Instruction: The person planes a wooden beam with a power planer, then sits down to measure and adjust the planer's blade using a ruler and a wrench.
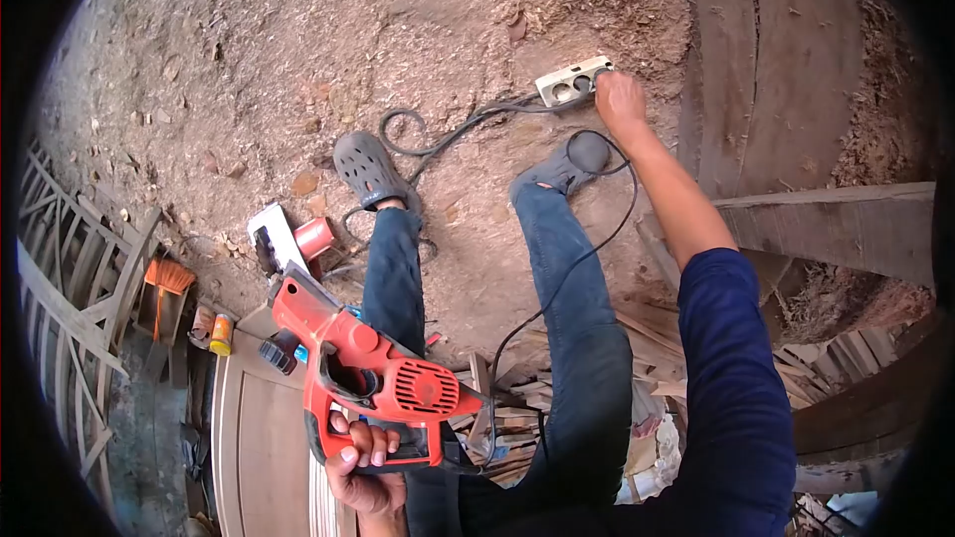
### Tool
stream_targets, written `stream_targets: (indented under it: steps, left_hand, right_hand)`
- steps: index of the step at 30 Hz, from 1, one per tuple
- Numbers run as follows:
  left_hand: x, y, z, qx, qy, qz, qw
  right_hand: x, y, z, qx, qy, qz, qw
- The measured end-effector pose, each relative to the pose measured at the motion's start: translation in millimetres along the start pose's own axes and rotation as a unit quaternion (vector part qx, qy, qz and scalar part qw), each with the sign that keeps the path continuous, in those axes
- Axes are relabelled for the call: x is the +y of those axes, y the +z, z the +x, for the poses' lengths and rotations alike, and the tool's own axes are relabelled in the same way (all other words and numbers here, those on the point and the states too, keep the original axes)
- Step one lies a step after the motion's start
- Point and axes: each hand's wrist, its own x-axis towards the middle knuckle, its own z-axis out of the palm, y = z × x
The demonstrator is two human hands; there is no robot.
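A red power tool (383, 368) with a black grip and knob hangs at lower centre-left, my left hand (366, 457) wrapped round its handle. Its dark cord loops over my right leg and up past my shoe. My right hand (619, 104) is closed at the right end of a white power strip (559, 89) on the ground, where the cord runs; what its fingers hold there is hidden.
Left of my feet lies another tool with a white base plate (282, 239). A wooden panel (254, 428), an orange brush (169, 276), a yellow can (221, 335) and wooden lattice stand lower left. Wood scraps (517, 428) lie below; thick beams (836, 229) are at right.
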Motion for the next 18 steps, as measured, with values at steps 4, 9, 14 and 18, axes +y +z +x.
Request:
stream_targets:
  steps: [4, 9, 14, 18]
  left_hand:
    - [0.9, -0.8, 1.7, 0.004, 0.009, 0.005, 1.000]
    - [-0.2, -1.1, 8.0, 0.001, 0.021, 0.018, 1.000]
    - [-5.3, 9.6, 7.1, -0.024, 0.030, 0.016, 0.999]
    - [-5.5, 28.9, -29.6, -0.083, 0.029, 0.010, 0.996]
  right_hand:
    - [-1.8, 8.5, 14.1, -0.034, 0.015, -0.052, 0.998]
    - [-5.5, 16.5, 16.5, -0.064, -0.038, -0.109, 0.991]
    - [-24.8, -13.8, 11.0, -0.118, 0.037, -0.105, 0.987]
    - [-97.9, -159.9, -63.1, 0.001, -0.032, 0.088, 0.996]
